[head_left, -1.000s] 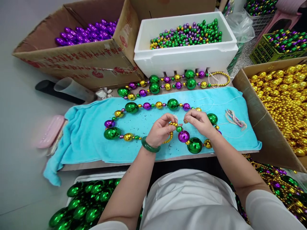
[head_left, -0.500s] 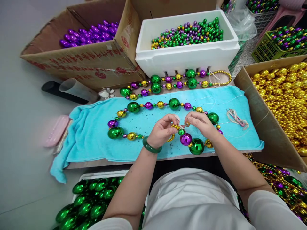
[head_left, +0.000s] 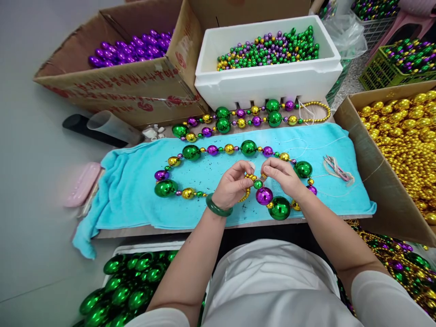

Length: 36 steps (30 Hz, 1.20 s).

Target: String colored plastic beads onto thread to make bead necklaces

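Observation:
A bead necklace (head_left: pixel 248 148) of green, purple and gold balls lies looped on a turquoise towel (head_left: pixel 129 181). My left hand (head_left: pixel 235 184), with a green bangle (head_left: pixel 218 206) at the wrist, pinches the string of small gold beads (head_left: pixel 245 196) at the loop's near end. Close by, the fingertips of my right hand (head_left: pixel 282 176) are pressed together on a small brownish-gold piece, too small to name, just above a small green bead (head_left: pixel 258 184). Below the hands hang or rest a purple ball (head_left: pixel 264 196) and a large green ball (head_left: pixel 279 208); my right forearm partly covers the strand there.
Behind the towel lies another bead necklace (head_left: pixel 223 125), before a white foam box (head_left: pixel 269 84) of small beads and a carton (head_left: pixel 119 93) of purple ones. A carton of gold beads (head_left: pixel 391 168) stands right. White thread and a bundle of strings (head_left: pixel 338 170) lie on the towel.
My right hand has moved slightly left, bringing its pinched piece nearer the small green bead and my left fingers. My left hand keeps its pinch. The whole view has shifted a little.

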Tool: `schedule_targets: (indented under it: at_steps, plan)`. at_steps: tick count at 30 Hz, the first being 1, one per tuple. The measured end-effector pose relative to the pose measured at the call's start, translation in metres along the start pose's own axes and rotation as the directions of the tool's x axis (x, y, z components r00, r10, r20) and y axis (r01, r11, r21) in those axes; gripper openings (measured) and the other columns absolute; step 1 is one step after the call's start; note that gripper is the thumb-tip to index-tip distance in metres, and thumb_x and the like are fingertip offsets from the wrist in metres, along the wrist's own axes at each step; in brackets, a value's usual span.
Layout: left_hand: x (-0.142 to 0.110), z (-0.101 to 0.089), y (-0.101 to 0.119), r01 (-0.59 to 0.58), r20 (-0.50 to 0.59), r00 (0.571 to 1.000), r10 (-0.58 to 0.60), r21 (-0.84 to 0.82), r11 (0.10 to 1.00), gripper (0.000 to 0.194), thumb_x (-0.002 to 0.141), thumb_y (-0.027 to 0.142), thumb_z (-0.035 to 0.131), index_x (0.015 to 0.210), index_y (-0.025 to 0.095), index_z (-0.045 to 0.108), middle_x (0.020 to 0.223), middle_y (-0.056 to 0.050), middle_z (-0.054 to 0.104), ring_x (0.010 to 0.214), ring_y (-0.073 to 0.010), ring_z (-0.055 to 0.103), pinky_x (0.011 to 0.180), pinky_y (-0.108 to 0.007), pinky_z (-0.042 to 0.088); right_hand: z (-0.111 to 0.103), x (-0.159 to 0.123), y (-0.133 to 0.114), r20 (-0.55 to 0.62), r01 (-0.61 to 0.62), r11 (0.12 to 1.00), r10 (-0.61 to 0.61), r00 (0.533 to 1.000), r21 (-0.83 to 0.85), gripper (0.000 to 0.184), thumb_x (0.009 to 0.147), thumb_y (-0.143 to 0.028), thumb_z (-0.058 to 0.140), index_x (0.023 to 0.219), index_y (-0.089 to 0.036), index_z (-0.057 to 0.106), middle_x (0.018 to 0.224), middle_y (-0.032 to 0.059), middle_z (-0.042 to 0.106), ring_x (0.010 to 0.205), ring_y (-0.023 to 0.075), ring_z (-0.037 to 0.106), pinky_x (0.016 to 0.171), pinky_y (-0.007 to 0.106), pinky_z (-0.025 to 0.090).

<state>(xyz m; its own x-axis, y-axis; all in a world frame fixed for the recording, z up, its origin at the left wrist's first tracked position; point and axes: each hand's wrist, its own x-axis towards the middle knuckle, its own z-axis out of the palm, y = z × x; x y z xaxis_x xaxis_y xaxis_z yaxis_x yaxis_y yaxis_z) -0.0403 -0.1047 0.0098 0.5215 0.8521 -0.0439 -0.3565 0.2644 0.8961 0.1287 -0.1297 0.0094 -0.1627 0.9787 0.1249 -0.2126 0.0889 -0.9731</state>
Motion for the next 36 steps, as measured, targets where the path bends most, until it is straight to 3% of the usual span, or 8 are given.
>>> schedule_targets:
  at_steps: [23,25,27,29,31,32,33,36]
  plan:
    - [0.000,-0.004,-0.003,0.000,0.069,0.998,0.004,-0.051,0.999,0.019,0.069,0.015,0.074,0.079,0.017,0.058,0.087,0.001,0.047,0.076,-0.0073,0.054,0.076,-0.023,0.050,0.002,0.002,0.005,-0.003,0.046,0.987,-0.047,0.999,-0.156,0.032,0.084,-0.047,0.055,0.069,-0.019,0.053,0.066,0.0001,0.055,0.064,0.0132,0.053,0.063,0.029,0.043]
    - [-0.001,-0.005,-0.002,0.004,0.076,0.997,0.000,-0.052,0.999,0.018,0.070,0.015,0.073,0.079,0.018,0.058,0.087,0.002,0.046,0.074,-0.0075,0.055,0.080,-0.028,0.052,-0.006,0.002,0.002,-0.036,0.062,0.978,-0.071,0.997,-0.199,0.031,0.084,-0.047,0.054,0.071,-0.019,0.054,0.069,0.0008,0.057,0.067,0.0141,0.054,0.065,0.029,0.044]
    - [-0.002,-0.006,0.000,0.004,0.079,0.997,-0.001,-0.039,0.999,0.019,0.070,0.015,0.073,0.080,0.018,0.057,0.086,0.002,0.046,0.073,-0.0076,0.056,0.083,-0.032,0.053,-0.027,0.002,-0.001,-0.161,0.099,0.954,-0.149,0.976,-0.282,0.032,0.086,-0.049,0.051,0.074,-0.020,0.056,0.073,0.0019,0.059,0.071,0.0154,0.057,0.069,0.031,0.046]
    - [-0.003,-0.008,0.002,-0.010,0.078,0.997,0.011,-0.014,1.000,0.020,0.069,0.016,0.074,0.079,0.017,0.057,0.085,0.002,0.046,0.072,-0.0077,0.056,0.086,-0.035,0.053,-0.058,0.003,-0.002,-0.370,0.098,0.903,-0.268,0.889,-0.418,0.035,0.088,-0.050,0.044,0.076,-0.020,0.057,0.076,0.0035,0.061,0.075,0.0167,0.058,0.073,0.032,0.046]
    - [-0.004,-0.009,0.004,-0.034,0.088,0.996,0.033,0.013,0.999,0.020,0.070,0.016,0.074,0.079,0.017,0.056,0.085,0.002,0.047,0.072,-0.0081,0.058,0.089,-0.037,0.052,-0.095,0.003,0.002,-0.537,-0.056,0.801,-0.346,0.769,-0.596,0.036,0.088,-0.050,0.043,0.076,-0.020,0.058,0.076,0.0047,0.062,0.075,0.0183,0.057,0.075,0.035,0.045]
    - [-0.004,-0.009,0.005,-0.049,0.099,0.994,0.046,0.027,0.998,0.019,0.070,0.016,0.073,0.080,0.017,0.057,0.085,0.002,0.047,0.073,-0.0083,0.058,0.090,-0.038,0.052,-0.113,0.002,0.006,-0.568,-0.170,0.716,-0.362,0.739,-0.677,0.034,0.086,-0.049,0.047,0.075,-0.019,0.059,0.075,0.0055,0.062,0.076,0.0198,0.056,0.076,0.037,0.044]
    - [-0.005,-0.009,0.006,-0.066,0.114,0.992,0.060,0.042,0.997,0.019,0.071,0.016,0.073,0.080,0.017,0.057,0.085,0.002,0.048,0.073,-0.0086,0.059,0.090,-0.038,0.052,-0.128,0.001,0.011,-0.577,-0.276,0.621,-0.355,0.736,-0.734,0.033,0.083,-0.049,0.052,0.073,-0.019,0.059,0.074,0.0064,0.062,0.077,0.0214,0.055,0.077,0.039,0.043]
    - [-0.006,-0.008,0.011,-0.113,0.150,0.984,0.098,0.099,0.989,0.017,0.072,0.015,0.072,0.082,0.017,0.058,0.086,0.001,0.049,0.077,-0.0112,0.062,0.089,-0.038,0.052,-0.154,-0.008,0.026,-0.551,-0.456,0.358,-0.236,0.801,-0.815,0.033,0.080,-0.049,0.056,0.074,-0.017,0.062,0.077,0.0103,0.064,0.085,0.0264,0.053,0.081,0.045,0.040]
